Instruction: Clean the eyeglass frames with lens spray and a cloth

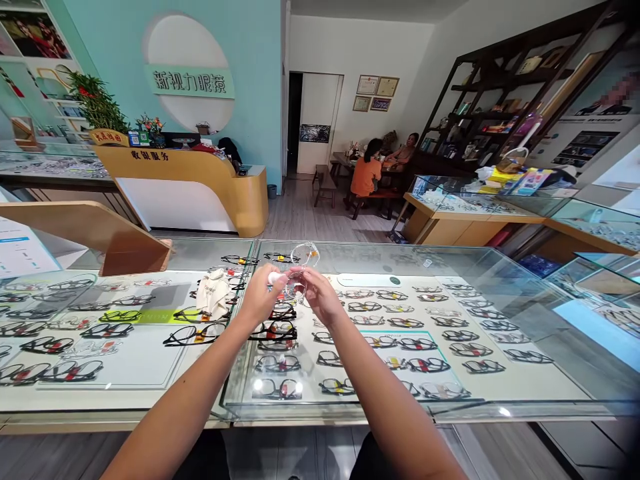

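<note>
Both my hands are raised over the glass display counter (pixel 500 267), close together. My left hand (pixel 260 297) is closed around a small white bottle-like object whose end sticks out near my thumb. My right hand (pixel 317 293) pinches a pair of clear-framed glasses (pixel 303 263), which stands up between the two hands. A crumpled cream cloth (pixel 214 297) lies on the glass just left of my left hand. Under the glass, rows of glasses frames (pixel 415 333) lie on white trays.
A wooden stand (pixel 100 233) sits on the counter at the left. A curved yellow reception desk (pixel 200 180) stands behind it. Two people sit at a table (pixel 367 175) at the back. More glass cases (pixel 470 207) and dark shelves line the right side.
</note>
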Demonstrator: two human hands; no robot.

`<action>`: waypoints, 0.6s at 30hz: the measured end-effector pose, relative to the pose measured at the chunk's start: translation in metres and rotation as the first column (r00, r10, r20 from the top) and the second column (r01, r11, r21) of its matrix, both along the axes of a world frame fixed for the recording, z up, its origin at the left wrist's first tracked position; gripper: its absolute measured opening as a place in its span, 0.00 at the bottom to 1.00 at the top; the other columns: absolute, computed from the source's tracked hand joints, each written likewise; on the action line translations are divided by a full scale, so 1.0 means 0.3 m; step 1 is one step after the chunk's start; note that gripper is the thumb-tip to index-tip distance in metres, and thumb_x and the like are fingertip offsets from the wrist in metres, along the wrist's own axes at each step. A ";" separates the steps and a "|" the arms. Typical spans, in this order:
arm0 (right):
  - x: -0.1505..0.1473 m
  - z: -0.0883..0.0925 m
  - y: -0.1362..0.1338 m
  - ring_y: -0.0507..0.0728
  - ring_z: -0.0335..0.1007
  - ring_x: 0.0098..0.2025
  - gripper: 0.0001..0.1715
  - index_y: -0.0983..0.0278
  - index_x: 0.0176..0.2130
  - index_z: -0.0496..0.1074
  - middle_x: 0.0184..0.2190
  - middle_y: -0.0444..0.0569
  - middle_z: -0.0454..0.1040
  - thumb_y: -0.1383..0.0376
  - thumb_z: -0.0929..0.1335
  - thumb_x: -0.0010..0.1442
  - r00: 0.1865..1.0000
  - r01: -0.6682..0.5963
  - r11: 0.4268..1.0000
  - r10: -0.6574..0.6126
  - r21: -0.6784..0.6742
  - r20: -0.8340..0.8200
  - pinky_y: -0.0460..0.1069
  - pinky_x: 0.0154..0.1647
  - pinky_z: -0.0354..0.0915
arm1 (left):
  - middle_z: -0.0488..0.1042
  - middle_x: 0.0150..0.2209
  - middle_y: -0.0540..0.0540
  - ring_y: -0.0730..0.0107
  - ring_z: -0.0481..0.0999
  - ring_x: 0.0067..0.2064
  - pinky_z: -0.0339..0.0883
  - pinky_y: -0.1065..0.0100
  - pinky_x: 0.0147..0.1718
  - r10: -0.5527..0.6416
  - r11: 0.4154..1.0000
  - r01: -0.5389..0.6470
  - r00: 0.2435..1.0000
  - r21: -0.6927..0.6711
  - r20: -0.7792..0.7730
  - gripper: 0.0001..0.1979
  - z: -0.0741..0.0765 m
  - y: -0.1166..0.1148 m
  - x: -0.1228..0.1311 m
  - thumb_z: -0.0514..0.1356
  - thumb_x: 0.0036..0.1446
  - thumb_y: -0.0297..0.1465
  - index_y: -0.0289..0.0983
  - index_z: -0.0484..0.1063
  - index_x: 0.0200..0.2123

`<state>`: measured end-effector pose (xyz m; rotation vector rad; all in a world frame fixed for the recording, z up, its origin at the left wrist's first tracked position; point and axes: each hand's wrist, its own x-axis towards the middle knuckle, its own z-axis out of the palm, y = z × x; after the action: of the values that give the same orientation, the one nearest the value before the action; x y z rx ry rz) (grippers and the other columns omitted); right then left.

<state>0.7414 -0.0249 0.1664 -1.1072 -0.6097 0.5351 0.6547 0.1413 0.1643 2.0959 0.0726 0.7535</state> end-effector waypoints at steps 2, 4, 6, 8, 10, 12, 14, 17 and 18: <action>0.003 -0.003 -0.002 0.65 0.82 0.51 0.24 0.57 0.48 0.83 0.52 0.54 0.87 0.45 0.74 0.61 1.000 -0.008 1.000 0.008 0.015 -0.023 0.58 0.50 0.74 | 0.73 0.34 0.47 0.60 0.72 0.36 0.65 0.61 0.40 0.080 0.992 -0.081 0.997 -0.091 -0.018 0.22 0.002 0.044 0.008 0.54 0.69 0.54 0.42 0.68 0.37; 0.008 -0.007 -0.005 0.65 0.82 0.50 0.24 0.57 0.49 0.83 0.53 0.54 0.87 0.46 0.74 0.61 0.999 -0.014 0.999 0.015 0.030 -0.041 0.57 0.50 0.73 | 0.71 0.33 0.48 0.61 0.71 0.36 0.67 0.62 0.39 0.197 0.971 -0.198 0.980 -0.137 -0.026 0.21 0.010 0.110 0.014 0.52 0.70 0.53 0.42 0.67 0.38; 0.011 -0.009 -0.007 0.64 0.81 0.50 0.23 0.57 0.49 0.83 0.53 0.53 0.87 0.47 0.74 0.61 0.998 -0.016 0.999 0.019 0.043 -0.061 0.57 0.49 0.72 | 0.71 0.35 0.48 0.61 0.72 0.38 0.68 0.62 0.42 0.337 0.928 -0.339 0.941 -0.153 -0.040 0.17 0.023 0.192 0.015 0.53 0.70 0.49 0.42 0.66 0.40; 0.012 -0.009 -0.007 0.63 0.81 0.48 0.22 0.56 0.48 0.84 0.51 0.52 0.87 0.48 0.74 0.61 0.996 -0.013 0.998 0.018 0.060 -0.090 0.56 0.48 0.72 | 0.73 0.39 0.47 0.58 0.75 0.43 0.70 0.59 0.49 0.497 0.849 -0.503 0.864 -0.161 -0.079 0.11 0.037 0.281 0.007 0.55 0.70 0.43 0.42 0.65 0.45; 0.012 -0.008 -0.008 0.62 0.80 0.47 0.20 0.56 0.47 0.85 0.49 0.50 0.87 0.49 0.76 0.60 0.992 -0.010 0.997 0.020 0.082 -0.126 0.54 0.47 0.71 | 0.76 0.47 0.42 0.51 0.76 0.53 0.66 0.50 0.61 0.632 0.749 -0.646 0.763 -0.146 -0.136 0.10 0.044 0.367 -0.008 0.56 0.70 0.38 0.41 0.65 0.50; 0.010 -0.006 -0.008 0.61 0.79 0.46 0.19 0.56 0.46 0.86 0.48 0.49 0.88 0.49 0.77 0.59 0.988 -0.012 0.995 0.027 0.101 -0.152 0.53 0.46 0.70 | 0.75 0.57 0.34 0.43 0.71 0.65 0.58 0.41 0.68 0.716 0.663 -0.741 0.670 -0.110 -0.195 0.12 0.043 0.442 -0.028 0.55 0.70 0.35 0.39 0.65 0.54; 0.009 -0.004 -0.008 0.60 0.78 0.46 0.18 0.55 0.45 0.86 0.47 0.48 0.88 0.50 0.77 0.59 0.987 -0.016 0.994 0.033 0.109 -0.159 0.53 0.45 0.69 | 0.71 0.64 0.28 0.39 0.66 0.71 0.56 0.40 0.71 0.752 0.616 -0.785 0.611 -0.064 -0.248 0.12 0.033 0.502 -0.049 0.56 0.70 0.33 0.37 0.66 0.54; 0.008 -0.002 -0.008 0.60 0.78 0.46 0.18 0.55 0.45 0.87 0.48 0.49 0.88 0.49 0.78 0.59 0.988 -0.016 0.995 0.032 0.103 -0.153 0.53 0.44 0.69 | 0.73 0.63 0.25 0.39 0.69 0.70 0.63 0.45 0.69 0.761 0.593 -0.805 0.562 -0.002 -0.324 0.10 0.010 0.567 -0.076 0.57 0.70 0.32 0.36 0.70 0.52; 0.007 -0.002 -0.008 0.61 0.78 0.46 0.18 0.55 0.45 0.86 0.48 0.49 0.88 0.49 0.78 0.59 0.988 -0.016 0.995 0.031 0.098 -0.151 0.53 0.44 0.69 | 0.75 0.61 0.25 0.38 0.72 0.69 0.65 0.46 0.67 0.764 0.584 -0.811 0.544 0.014 -0.348 0.10 0.002 0.583 -0.083 0.57 0.70 0.32 0.36 0.70 0.52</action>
<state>0.7436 -0.0274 0.1657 -0.9591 -0.5108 0.5987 0.6297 0.3161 0.1648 1.9619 1.3184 0.8635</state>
